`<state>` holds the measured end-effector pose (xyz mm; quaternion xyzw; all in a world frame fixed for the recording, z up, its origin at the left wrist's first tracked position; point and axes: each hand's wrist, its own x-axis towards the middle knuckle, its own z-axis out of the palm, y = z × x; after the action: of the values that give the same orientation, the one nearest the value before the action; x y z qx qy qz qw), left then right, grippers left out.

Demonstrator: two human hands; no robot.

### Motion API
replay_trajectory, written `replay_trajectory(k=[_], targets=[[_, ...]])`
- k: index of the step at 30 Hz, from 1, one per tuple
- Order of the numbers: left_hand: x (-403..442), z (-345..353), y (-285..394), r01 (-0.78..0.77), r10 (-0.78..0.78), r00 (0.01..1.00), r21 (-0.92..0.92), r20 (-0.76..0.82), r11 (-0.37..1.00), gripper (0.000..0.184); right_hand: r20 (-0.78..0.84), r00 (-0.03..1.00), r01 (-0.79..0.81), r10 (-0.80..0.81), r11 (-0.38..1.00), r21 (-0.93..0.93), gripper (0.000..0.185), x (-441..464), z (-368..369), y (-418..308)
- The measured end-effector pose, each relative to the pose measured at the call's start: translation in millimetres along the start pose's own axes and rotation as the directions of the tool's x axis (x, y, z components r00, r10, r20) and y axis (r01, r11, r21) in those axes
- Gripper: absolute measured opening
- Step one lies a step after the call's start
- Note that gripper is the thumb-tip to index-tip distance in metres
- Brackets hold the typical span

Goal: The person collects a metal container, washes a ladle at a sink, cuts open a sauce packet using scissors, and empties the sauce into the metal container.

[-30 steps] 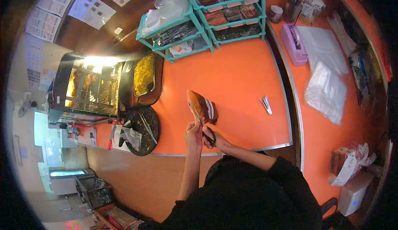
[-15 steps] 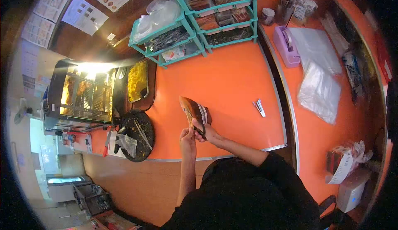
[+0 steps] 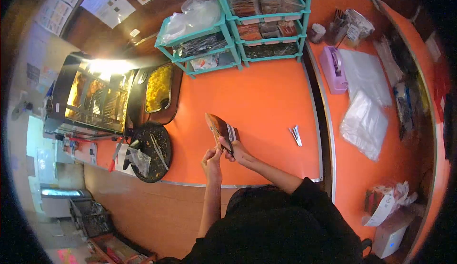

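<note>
A brown packet [image 3: 223,126] with pale stripes is held up over the orange counter [image 3: 266,102]. My left hand [image 3: 211,161] pinches the packet's near edge. My right hand [image 3: 236,152] is closed around the black handles of what look like scissors [image 3: 227,145], and these lie against the packet's edge. The blades are hard to make out. To the right, a small silver tool, perhaps a stapler [image 3: 296,135], lies on the counter, apart from both hands.
Left stand a lit glass food warmer [image 3: 97,97], a tray of yellow food [image 3: 158,89] and a round black board [image 3: 157,164] with tongs. Behind are teal racks [image 3: 271,54] of packets. Clear bags [image 3: 364,126] and a purple tape dispenser [image 3: 333,69] sit right.
The camera view has shifted slightly. Both hands keep hold of the packet and scissors in nearly the same place, with only slight finger movement.
</note>
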<state>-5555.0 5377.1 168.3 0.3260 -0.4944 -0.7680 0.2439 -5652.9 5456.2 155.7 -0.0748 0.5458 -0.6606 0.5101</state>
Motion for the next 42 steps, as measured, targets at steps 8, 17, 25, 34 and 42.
replay_trajectory(k=[8, 17, 25, 34, 42], targets=[[-2, 0, -3, -0.030, 0.030, 0.999, 0.022, 0.028, 0.999, 0.007, 0.073, 0.996, -0.061, 0.056, 0.995, 0.074, 0.065, 3, -5, -13], [-6, 1, -5, -0.082, 0.082, 0.997, 0.097, -0.001, 0.992, 0.007, -0.005, 1.000, -0.028, 0.028, 0.999, 0.029, 0.061, 4, -9, -34], [-8, 1, -6, -0.020, 0.021, 0.997, -0.008, 0.076, 1.000, 0.014, -0.014, 0.998, 0.062, -0.065, 0.986, -0.153, 0.059, 21, -22, -28], [-11, 14, 3, -0.004, 0.001, 0.999, 0.063, 0.051, 0.998, 0.016, 0.001, 0.972, 0.223, -0.233, 0.928, -0.297, 0.058, 56, -33, -15], [-11, 5, -13, -0.072, 0.072, 0.995, -0.005, 0.063, 0.997, 0.014, -0.127, 0.920, 0.250, -0.371, 0.804, -0.539, 0.054, 75, -82, -34]])
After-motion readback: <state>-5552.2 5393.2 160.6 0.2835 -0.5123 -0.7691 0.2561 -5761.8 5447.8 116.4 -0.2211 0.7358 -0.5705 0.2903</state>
